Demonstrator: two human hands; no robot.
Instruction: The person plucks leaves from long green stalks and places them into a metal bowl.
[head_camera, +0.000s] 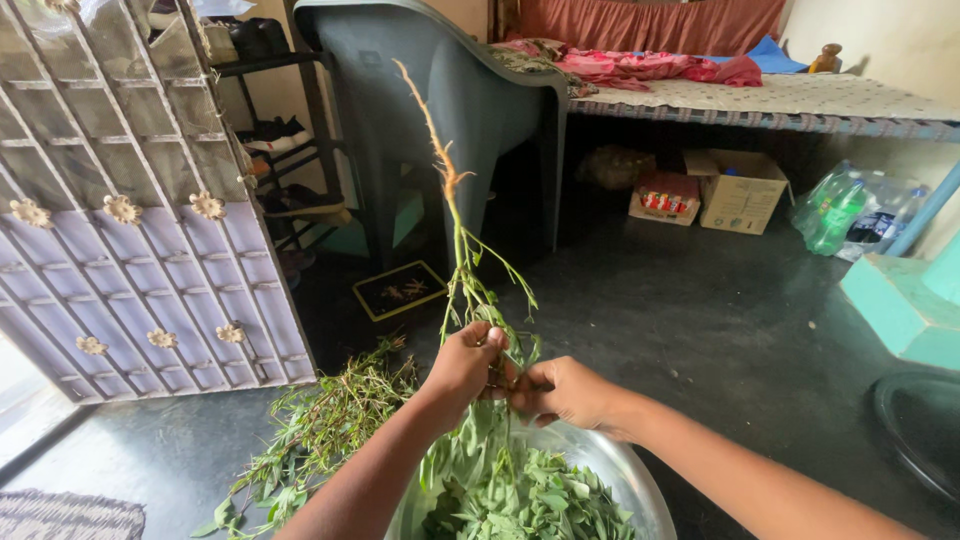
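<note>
- We see the leafy stalk (462, 262) held upright, root end up, above the steel bowl (640, 480) of picked leaves.
- Our left hand (465, 365) grips its stem.
- Our right hand (565, 390) pinches its leaves.
- Stripped stalks (320, 420) lie left, on the dark floor (700, 320).

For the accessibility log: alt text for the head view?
Both hands, left and right, hold a leafy stalk root-up over a metal bowl of leaves. Stems lie on the floor left.
</note>
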